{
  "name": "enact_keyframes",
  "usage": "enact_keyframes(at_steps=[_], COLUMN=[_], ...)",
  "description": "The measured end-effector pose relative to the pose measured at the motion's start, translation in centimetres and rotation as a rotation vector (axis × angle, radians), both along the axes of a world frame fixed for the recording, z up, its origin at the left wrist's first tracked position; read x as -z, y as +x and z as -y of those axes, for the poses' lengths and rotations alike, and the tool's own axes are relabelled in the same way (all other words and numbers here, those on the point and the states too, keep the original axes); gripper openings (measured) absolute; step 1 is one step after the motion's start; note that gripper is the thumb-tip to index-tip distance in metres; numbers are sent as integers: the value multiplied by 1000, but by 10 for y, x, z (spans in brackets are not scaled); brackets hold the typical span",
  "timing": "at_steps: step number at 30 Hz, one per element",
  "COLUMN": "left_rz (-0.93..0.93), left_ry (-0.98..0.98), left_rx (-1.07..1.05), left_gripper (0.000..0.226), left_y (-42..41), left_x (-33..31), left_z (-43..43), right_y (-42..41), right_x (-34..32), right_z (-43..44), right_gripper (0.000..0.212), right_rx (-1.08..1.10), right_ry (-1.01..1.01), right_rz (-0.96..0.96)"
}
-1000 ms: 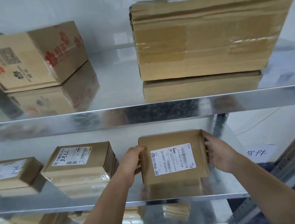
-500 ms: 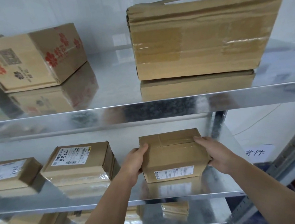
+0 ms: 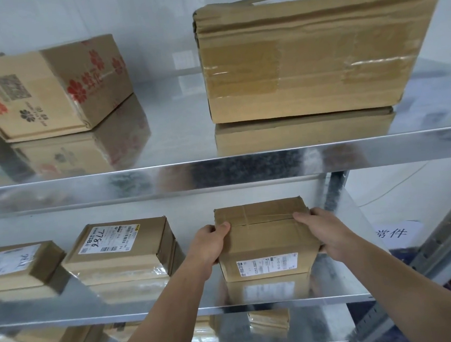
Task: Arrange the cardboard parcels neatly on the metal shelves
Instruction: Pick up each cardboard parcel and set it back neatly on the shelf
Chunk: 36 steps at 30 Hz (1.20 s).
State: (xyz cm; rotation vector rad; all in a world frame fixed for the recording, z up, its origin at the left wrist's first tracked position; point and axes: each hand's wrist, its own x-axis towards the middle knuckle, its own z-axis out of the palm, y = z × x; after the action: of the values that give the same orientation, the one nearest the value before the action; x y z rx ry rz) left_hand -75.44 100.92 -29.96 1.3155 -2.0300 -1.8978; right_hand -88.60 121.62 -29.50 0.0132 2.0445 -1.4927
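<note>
**A:** In the head view, what are the hands doing?

**B:** Both arms are reaching forward. The left hand point(image 3: 211, 244) is gripping the left side of the small parcel point(image 3: 265, 238), with the thumb lying on the top. The right hand point(image 3: 328, 232) is holding the right side, its fingers point(image 3: 302, 216) curling over the taped top.

**A:** Where is the parcel sitting?

**B:** It is resting on the middle shelf point(image 3: 95, 320), near the right end, with its label facing front. The parcel marked 7786 point(image 3: 122, 248) and a smaller parcel point(image 3: 20, 265) are lying to its left, apart from it.

**A:** And around it?

**B:** The upper shelf point(image 3: 219, 171) is carrying a large taped box point(image 3: 317, 53) and a flower-printed box point(image 3: 48, 91) that is turned at an angle. The shiny metal is reflecting them. A white wall is standing behind, and a paper sign point(image 3: 393, 234) is showing at the right.
</note>
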Motion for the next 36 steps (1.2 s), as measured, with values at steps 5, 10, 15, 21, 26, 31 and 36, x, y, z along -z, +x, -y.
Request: enact_keyframes(at_steps=[5,10,15,21,26,31,36], left_rz=[14,16,32,42,21,-49,-76], left_ry=[-52,-64,-72,-80,15,192,332], left_rx=[0,-7,-11,-4,-4,-208,-274], left_gripper=[20,20,19,20,32,56,56], left_y=[-4,-7,-9,-8,-1,15,25], left_x=[-1,-1,-2,-5,-3,5,10], left_z=[-1,1,1,-1,-1,4,8], right_y=[-2,-5,-8,-6,-5,-6,1], right_x=[2,5,7,9,8,13,21], right_z=[4,6,8,8,1,-8,-15], right_gripper=[18,15,15,15,20,22,20], right_rx=[18,22,30,41,30,53,115], right_ry=[7,26,30,6,-38,-113,-307], right_rz=[-12,-30,-48,-51,-17,30,188])
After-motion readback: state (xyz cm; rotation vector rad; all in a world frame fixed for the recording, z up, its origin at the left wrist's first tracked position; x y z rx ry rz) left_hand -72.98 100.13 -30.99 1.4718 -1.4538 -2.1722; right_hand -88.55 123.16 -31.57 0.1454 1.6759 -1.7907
